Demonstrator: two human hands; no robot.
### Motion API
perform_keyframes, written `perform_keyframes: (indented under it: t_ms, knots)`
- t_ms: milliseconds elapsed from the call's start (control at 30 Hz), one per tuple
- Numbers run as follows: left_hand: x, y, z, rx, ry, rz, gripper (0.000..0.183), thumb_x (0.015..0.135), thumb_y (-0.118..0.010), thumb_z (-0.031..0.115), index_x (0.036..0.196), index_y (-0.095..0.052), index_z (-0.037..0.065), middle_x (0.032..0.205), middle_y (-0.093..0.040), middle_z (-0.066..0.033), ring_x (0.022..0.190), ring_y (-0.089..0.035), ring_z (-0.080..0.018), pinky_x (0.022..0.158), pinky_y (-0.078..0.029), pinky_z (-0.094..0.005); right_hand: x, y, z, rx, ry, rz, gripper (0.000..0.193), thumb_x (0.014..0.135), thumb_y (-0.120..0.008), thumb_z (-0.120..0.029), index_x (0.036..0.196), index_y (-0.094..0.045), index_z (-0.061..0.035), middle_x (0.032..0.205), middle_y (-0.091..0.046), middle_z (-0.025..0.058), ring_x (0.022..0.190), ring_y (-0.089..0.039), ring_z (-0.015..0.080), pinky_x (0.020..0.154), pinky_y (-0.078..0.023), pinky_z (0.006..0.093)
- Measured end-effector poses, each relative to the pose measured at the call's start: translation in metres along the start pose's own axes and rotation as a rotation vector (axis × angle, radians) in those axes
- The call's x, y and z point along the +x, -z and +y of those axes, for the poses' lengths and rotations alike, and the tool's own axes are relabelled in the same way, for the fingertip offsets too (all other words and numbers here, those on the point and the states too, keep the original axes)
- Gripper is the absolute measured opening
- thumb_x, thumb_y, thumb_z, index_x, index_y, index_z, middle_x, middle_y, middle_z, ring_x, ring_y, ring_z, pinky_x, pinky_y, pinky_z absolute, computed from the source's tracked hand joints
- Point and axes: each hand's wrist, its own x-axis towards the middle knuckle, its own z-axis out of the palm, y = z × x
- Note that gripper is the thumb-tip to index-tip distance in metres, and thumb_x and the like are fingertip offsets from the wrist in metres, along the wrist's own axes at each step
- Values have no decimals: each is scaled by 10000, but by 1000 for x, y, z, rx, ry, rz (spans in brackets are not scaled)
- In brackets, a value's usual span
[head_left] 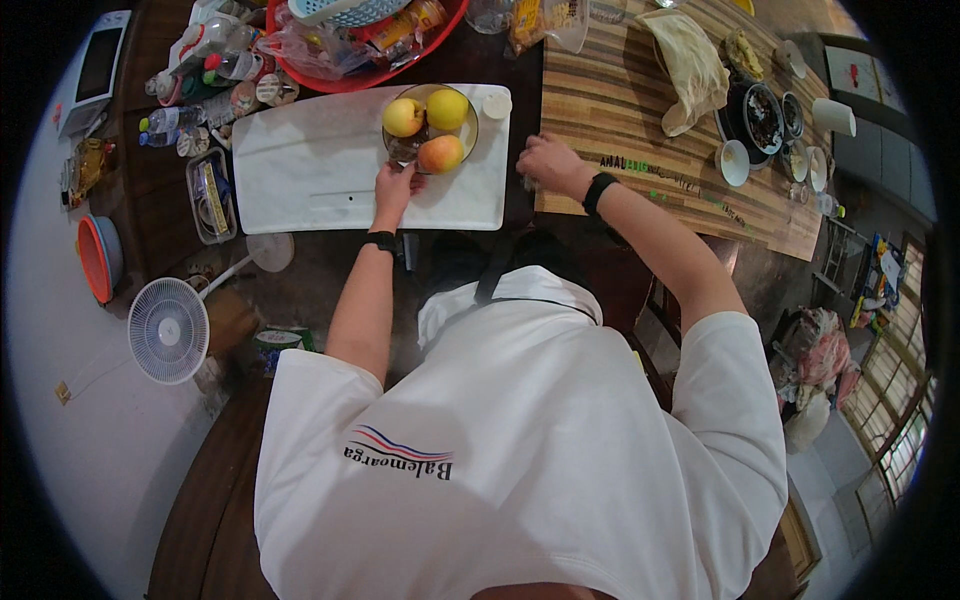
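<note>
A round clear glass plate (470, 132) rests on the right part of a white board (300, 160). On it lie three yellow-and-red apples: one at the left (404, 117), one at the right (447, 109) and a redder one in front (440, 154). My left hand (398, 188) grips the near rim of the plate, its fingers partly hidden. Right of the board, my right hand (552, 164) hovers by the edge of the striped wooden tabletop (640, 130) with its fingers curled in. Something small and pale shows under those fingers, too unclear to name.
A small white round container (497, 104) sits at the board's far right corner. Behind the board stands a red basin (370, 82) full of packages. Bottles (172, 120) and a clear tray (210, 198) lie to the left. Bowls (733, 162) and a cloth bag (685, 70) are at far right.
</note>
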Motion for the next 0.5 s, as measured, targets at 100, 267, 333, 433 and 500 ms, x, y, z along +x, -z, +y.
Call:
perform_keyframes:
  t_ms: [100, 267, 333, 433, 500]
  knots:
    - [1, 2, -1, 5, 1, -2, 217, 1030, -674, 184, 1082, -529, 30, 838, -741, -130, 681, -737, -202, 594, -571, -307, 11, 11, 25, -80, -105, 59, 184, 867, -728, -147, 1023, -794, -220, 1039, -748, -26, 1136, -630, 224, 971, -495, 409]
    - [-6, -4, 9, 5, 2, -5, 208, 1031, -671, 183, 1079, -535, 32, 837, -741, -132, 688, -739, -202, 600, -573, -305, 21, 6, 32, -160, -92, 116, 138, 898, -713, -180, 1014, -783, -207, 1025, -736, -43, 1126, -630, 226, 936, -495, 401]
    - [-7, -4, 10, 4, 12, -5, 208, 1033, -671, 184, 1080, -538, 32, 835, -739, -129, 691, -739, -202, 601, -575, -305, 16, -1, 27, -213, -64, 135, 98, 902, -703, -209, 953, -785, -193, 999, -736, -34, 1105, -630, 224, 956, -483, 402]
    - [-3, 0, 5, -4, 4, -12, 210, 1034, -671, 185, 1086, -540, 30, 836, -736, -124, 694, -738, -202, 604, -577, -305, 10, -2, 11, -248, -12, 97, 88, 877, -711, -224, 868, -790, -188, 945, -743, -30, 1087, -631, 215, 958, -474, 394]
    - [-3, -2, 7, 6, -7, -11, 209, 1034, -670, 184, 1089, -540, 29, 838, -734, -121, 694, -736, -203, 607, -578, -306, 10, -13, -2, -266, 20, 58, 99, 858, -714, -226, 809, -789, -184, 905, -746, -25, 1067, -635, 210, 955, -470, 387]
